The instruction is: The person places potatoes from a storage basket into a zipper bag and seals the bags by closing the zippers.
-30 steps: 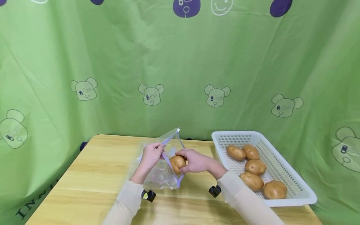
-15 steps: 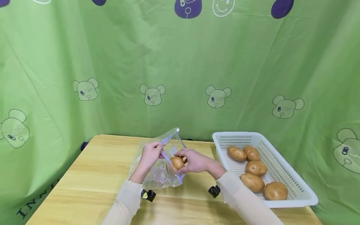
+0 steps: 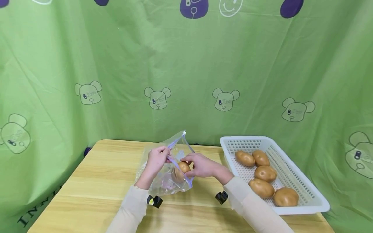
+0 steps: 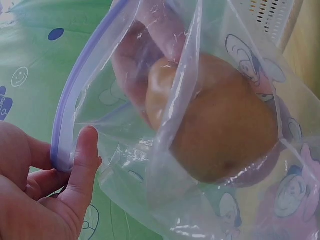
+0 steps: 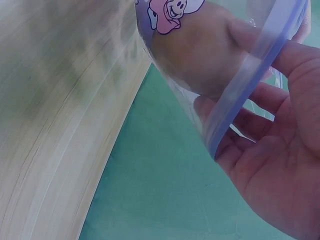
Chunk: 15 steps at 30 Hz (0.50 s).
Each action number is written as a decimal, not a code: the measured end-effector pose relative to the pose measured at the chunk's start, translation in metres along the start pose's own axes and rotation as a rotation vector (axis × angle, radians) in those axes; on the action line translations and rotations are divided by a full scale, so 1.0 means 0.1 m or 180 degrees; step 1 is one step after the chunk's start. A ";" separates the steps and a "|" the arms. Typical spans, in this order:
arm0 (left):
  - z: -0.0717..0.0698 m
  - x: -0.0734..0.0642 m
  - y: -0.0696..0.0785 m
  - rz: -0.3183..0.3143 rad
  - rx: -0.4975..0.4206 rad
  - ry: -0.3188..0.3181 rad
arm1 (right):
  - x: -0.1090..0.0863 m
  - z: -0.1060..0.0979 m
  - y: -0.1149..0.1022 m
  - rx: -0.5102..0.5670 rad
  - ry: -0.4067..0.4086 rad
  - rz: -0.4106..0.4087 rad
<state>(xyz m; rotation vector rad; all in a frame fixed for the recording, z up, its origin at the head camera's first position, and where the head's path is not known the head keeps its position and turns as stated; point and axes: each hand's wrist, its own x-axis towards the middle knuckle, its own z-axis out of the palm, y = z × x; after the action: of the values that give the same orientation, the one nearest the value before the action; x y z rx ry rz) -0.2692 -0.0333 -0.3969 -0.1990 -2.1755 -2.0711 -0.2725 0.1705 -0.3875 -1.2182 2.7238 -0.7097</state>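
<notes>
A clear zip bag (image 3: 163, 184) with a purple zip edge and cartoon prints stands with its mouth open over the table. My left hand (image 3: 157, 160) pinches the zip edge between thumb and fingers, plainly seen in the left wrist view. Through the bag's mouth reaches my right hand (image 3: 202, 165), its fingers curled round a brown potato (image 4: 225, 125). In the right wrist view the potato (image 5: 195, 47) shows behind the film, and the zip edge crosses over my right fingers (image 5: 250, 37).
To the right stands a white slotted plastic basket (image 3: 291, 161) holding several potatoes (image 3: 265, 173). Both lie on a wooden table (image 3: 110, 174). A green curtain (image 3: 186, 58) with bear prints hangs behind the table's far edge.
My right hand has moved the potato slightly left, from the bag's mouth to inside it. The bag's lower corner has shifted a little right and up. My left hand stays at the zip edge.
</notes>
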 end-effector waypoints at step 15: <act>0.01 -0.02 0.04 0.0004 -0.0023 0.0085 | -0.11 -0.15 -0.09 0.0069 0.0257 -0.0168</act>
<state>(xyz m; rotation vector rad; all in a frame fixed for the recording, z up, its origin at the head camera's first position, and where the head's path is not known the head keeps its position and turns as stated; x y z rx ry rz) -0.2665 -0.0319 -0.3935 -0.1725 -2.1525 -2.0690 -0.2629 0.1792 -0.3712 -1.2888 2.7493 -0.8094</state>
